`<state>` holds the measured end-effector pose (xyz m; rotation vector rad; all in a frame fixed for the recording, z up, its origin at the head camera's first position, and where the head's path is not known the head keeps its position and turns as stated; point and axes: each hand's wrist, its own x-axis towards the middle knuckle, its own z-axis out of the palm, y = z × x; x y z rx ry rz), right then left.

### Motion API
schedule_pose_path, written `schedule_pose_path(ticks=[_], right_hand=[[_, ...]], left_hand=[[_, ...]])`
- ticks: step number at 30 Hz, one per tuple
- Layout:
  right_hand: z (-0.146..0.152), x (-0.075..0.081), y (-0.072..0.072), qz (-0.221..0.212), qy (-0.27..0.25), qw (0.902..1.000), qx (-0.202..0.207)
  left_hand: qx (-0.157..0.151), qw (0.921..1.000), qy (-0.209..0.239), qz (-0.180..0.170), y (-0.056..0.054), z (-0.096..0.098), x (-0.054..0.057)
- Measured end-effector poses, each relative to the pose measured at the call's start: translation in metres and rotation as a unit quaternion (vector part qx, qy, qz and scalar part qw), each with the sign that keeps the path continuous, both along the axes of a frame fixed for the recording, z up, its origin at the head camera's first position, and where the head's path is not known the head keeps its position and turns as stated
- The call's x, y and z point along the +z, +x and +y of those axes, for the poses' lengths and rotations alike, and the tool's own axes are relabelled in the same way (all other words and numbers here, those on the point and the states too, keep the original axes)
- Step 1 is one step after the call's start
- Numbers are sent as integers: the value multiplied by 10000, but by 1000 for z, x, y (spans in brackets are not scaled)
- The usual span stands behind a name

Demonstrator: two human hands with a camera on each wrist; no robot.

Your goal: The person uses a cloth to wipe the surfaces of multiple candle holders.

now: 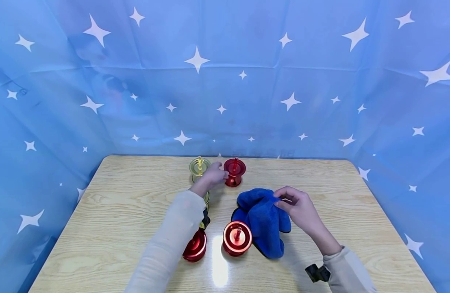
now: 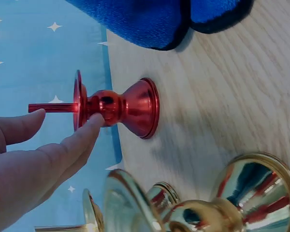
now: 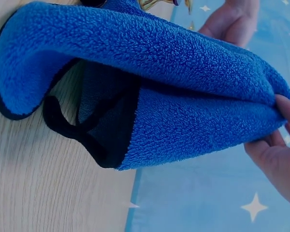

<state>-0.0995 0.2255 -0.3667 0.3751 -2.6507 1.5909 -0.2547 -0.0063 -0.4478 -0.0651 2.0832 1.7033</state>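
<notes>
At the back of the table, my left hand (image 1: pixel 215 174) reaches to a red metal candlestick (image 1: pixel 233 182) standing upright. In the left wrist view, the fingertips are right at the candlestick's stem (image 2: pixel 106 107), below its dish. The thumb (image 2: pixel 26 126) lies near the thin spike on top, and the fingers are fairly straight. My right hand (image 1: pixel 301 206) pinches a blue towel (image 1: pixel 263 219) with black edging between thumb and fingers. The pinched part is raised, and the rest drapes down in folds, as the right wrist view shows.
A gold candlestick (image 1: pixel 194 167) stands left of the red one at the back. Another gold one (image 1: pixel 207 198) is mostly hidden behind the left forearm. Two more red candlesticks stand nearer the front, one beside the towel (image 1: pixel 237 242) and one partly covered by the left sleeve (image 1: pixel 196 249).
</notes>
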Motion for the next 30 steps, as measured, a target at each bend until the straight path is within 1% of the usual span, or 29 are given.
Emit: schedule_pose_path(ticks=[2,3,4,5,6,7,8,9,10,12,13,14,16,17,19,21,23,27,30], right_hand=[[0,0,0,5,-8,10000,-5],[0,0,0,2,-19,10000,-2],[1,-1,-1,-5,-27,10000,-1],[1,-1,-1,-14,-26,10000,0],[1,-1,-1,-29,-28,10000,1],[1,0,-1,-47,-30,10000,0],[1,0,0,-61,-27,10000,0],[1,0,0,-77,-30,10000,-2],[1,0,0,-77,-15,10000,-10],[1,1,0,-64,8,10000,-21],[1,2,0,-48,17,10000,-28],[1,2,0,-32,23,10000,-32],[1,2,1,9,59,10000,-46],[2,2,1,30,85,9999,-49],[3,2,1,74,146,9998,-59],[4,3,0,106,209,9997,-64],[5,3,0,131,242,9996,-55],[6,6,0,181,261,9995,5],[9,10,-1,265,305,9992,19]], left_hand=[[145,9992,359,-112,-21,1,-39],[213,9986,470,-120,-32,2,-56],[295,9979,565,-152,-45,4,-79],[401,9973,580,-183,-49,6,-87],[484,9970,569,-205,-51,7,-90],[574,9961,651,-184,-53,7,-94],[697,9950,673,-247,-52,8,-92],[804,9938,715,-271,-51,9,-88],[872,9922,858,-228,-46,8,-80],[1089,9899,834,-356,-26,8,-46],[1176,9885,887,-331,-17,7,-31],[1266,9875,858,-373,-7,7,-13],[1350,9868,845,-279,14,6,21],[1404,9865,773,-337,22,5,35],[1375,9854,982,-221,31,3,49],[1289,9850,1130,-179,35,1,59],[1173,9842,1319,-157,38,-1,67],[948,9839,1502,-223,44,-5,83],[786,9833,1627,-226,51,-8,94]])
